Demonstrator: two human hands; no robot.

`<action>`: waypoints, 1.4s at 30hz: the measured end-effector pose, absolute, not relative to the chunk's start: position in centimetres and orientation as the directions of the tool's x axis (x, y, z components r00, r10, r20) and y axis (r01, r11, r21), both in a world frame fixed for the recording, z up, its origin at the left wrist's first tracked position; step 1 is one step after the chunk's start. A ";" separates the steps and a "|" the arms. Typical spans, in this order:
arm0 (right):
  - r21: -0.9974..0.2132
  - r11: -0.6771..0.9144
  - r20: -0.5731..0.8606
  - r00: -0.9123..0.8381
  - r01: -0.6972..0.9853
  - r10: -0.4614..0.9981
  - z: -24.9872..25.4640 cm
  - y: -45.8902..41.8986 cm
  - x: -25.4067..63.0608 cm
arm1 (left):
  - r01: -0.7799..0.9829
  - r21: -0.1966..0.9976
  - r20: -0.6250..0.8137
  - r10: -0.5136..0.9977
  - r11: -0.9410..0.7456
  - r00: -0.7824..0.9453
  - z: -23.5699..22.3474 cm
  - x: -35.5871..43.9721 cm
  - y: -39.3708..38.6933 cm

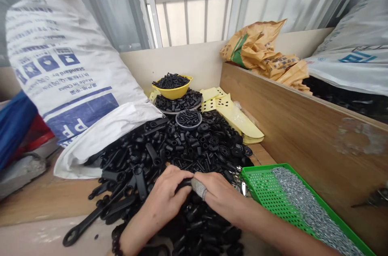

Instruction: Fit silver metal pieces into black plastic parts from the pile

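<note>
My left hand point(171, 187) is closed around a black plastic part point(185, 183), which is mostly hidden by the fingers. Meeting it at the same part is my right hand point(212, 189), also closed, with a grey wrap point(199, 187) around its thumb. Both hands are over a heap of black plastic parts point(182, 143): long handles with ring ends, short tubes, round caps and screw-like pieces. One long ring-ended handle point(80, 227) sticks out at the front left. More black parts point(200, 223) lie below my wrists.
A large white sack point(75, 54) leans at the left, its mouth on the heap. A yellow bowl point(174, 93) and a small round dish point(188, 126) hold black pieces. Yellow cards point(239, 118) lie behind. At right are a green tray point(263, 191) of metal pieces and a wooden partition point(303, 126).
</note>
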State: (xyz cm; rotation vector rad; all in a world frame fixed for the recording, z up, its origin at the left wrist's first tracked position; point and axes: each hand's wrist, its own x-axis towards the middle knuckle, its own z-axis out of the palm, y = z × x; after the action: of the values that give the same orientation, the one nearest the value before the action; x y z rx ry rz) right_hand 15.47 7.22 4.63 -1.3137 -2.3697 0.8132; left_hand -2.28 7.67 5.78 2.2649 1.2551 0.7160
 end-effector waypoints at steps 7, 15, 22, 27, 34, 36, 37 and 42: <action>-0.501 0.468 -0.009 -0.545 0.728 0.838 5.2 9.1 16.0 | 0.668 0.537 0.036 0.805 -0.515 0.592 5.5 -4.2 10.0; -0.248 0.560 0.193 -0.526 0.790 0.828 4.4 11.5 18.4 | 0.820 -0.077 -0.004 0.823 -0.567 0.568 5.3 -4.2 13.2; 0.015 0.669 0.273 -0.646 0.743 0.713 3.6 13.9 14.5 | 0.792 -0.236 -0.028 0.819 -0.563 0.573 3.9 -3.1 14.5; 0.094 0.680 0.289 -0.673 0.727 0.681 2.6 14.9 12.8 | 0.778 -0.251 -0.037 0.809 -0.576 0.586 3.5 -3.2 14.7; 0.085 0.646 0.299 -0.638 0.758 0.709 2.8 15.2 13.5 | 0.802 -0.237 -0.027 0.829 -0.549 0.559 3.2 -3.3 14.7; 0.060 0.622 0.306 -0.607 0.781 0.733 3.3 15.1 14.3 | 0.808 -0.233 -0.026 0.835 -0.540 0.550 3.3 -3.2 14.7; 0.048 0.611 0.307 -0.594 0.790 0.744 3.5 15.0 14.7 | 0.813 -0.231 -0.026 0.839 -0.534 0.543 3.4 -3.2 14.7; -0.020 0.572 0.295 -0.541 0.820 0.787 3.3 14.1 17.1 | 0.849 -0.209 -0.018 0.870 -0.485 0.492 3.5 -2.8 14.7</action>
State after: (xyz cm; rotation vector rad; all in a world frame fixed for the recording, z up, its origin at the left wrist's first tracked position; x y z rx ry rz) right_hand 17.05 14.10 3.31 -1.3282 -2.5349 -0.1750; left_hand -2.83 14.67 3.53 2.8589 1.6640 -0.2021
